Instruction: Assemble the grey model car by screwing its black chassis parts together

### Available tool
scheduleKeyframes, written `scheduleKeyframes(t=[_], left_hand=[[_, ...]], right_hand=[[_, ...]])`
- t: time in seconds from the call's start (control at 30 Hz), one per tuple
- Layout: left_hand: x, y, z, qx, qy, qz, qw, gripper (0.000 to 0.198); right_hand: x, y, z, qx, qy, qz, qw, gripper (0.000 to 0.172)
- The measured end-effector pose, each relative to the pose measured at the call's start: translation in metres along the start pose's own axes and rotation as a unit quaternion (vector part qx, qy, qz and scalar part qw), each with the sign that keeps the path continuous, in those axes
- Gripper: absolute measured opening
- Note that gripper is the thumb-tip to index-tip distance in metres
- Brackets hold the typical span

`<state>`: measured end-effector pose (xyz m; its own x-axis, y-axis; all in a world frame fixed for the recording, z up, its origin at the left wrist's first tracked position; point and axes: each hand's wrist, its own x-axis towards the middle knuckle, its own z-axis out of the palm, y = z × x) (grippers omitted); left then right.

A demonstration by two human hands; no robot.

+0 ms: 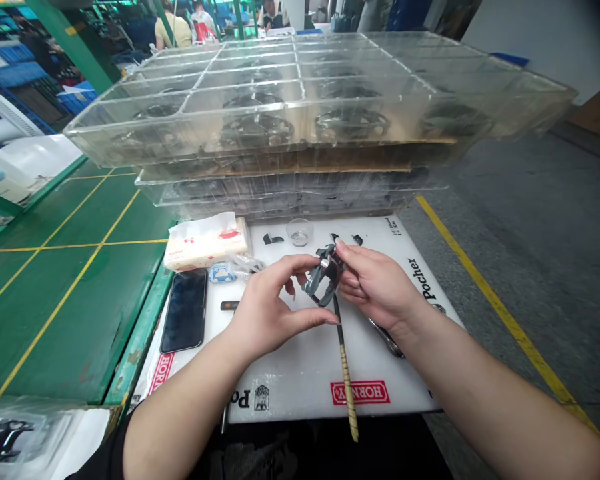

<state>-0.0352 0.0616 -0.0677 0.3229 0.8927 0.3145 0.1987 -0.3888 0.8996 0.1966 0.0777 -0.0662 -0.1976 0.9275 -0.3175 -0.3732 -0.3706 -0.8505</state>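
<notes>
A dark grey model car body shell (324,280) with window openings is held tilted above the white work surface. My left hand (275,300) is curled around its left side, index finger at the upper edge and thumb stretched out below. The thumb and fingers of my right hand (375,277) pinch the shell's upper right end. Beneath the hands lies a thin tool with a yellow wrapped handle (347,380), its dark end pointing toward the shell. A metal tool (387,339), partly hidden by my right wrist, rests to the right. Small dark parts (273,239) lie behind.
Stacked clear divided trays (300,120) with car shells stand at the back. A tissue pack (207,241), a phone (185,312) and a small clear cup (300,232) sit on the surface. A green table (55,300) adjoins on the left. Several people are in the distance.
</notes>
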Motion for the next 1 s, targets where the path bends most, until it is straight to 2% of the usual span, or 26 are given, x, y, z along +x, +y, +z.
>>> scheduleKeyframes(t=[0.1, 0.27, 0.5, 0.7, 0.9, 1.0], left_hand=[[0.0, 0.002, 0.0, 0.048, 0.009, 0.03, 0.998, 0.071], [0.001, 0.003, -0.001, 0.07, 0.013, 0.053, 0.996, 0.066], [0.001, 0.003, 0.0, 0.028, 0.021, 0.004, 0.999, 0.061], [-0.003, -0.004, 0.001, 0.007, 0.023, -0.002, 1.0, 0.062], [-0.009, -0.011, 0.008, -0.056, 0.033, 0.002, 0.998, 0.072], [-0.007, -0.01, 0.008, -0.146, 0.043, -0.046, 0.987, 0.081]], right_hand=[[-0.001, 0.0, 0.0, -0.002, -0.004, 0.003, 1.0, 0.065], [-0.001, 0.002, -0.002, -0.023, -0.019, 0.024, 0.999, 0.063], [-0.001, 0.005, -0.002, -0.031, -0.024, 0.033, 0.999, 0.064], [-0.004, 0.004, 0.001, -0.024, -0.03, 0.045, 0.998, 0.062], [-0.008, -0.004, 0.003, -0.006, -0.001, -0.016, 1.0, 0.064], [-0.01, -0.006, 0.005, -0.012, 0.017, -0.063, 0.998, 0.066]])
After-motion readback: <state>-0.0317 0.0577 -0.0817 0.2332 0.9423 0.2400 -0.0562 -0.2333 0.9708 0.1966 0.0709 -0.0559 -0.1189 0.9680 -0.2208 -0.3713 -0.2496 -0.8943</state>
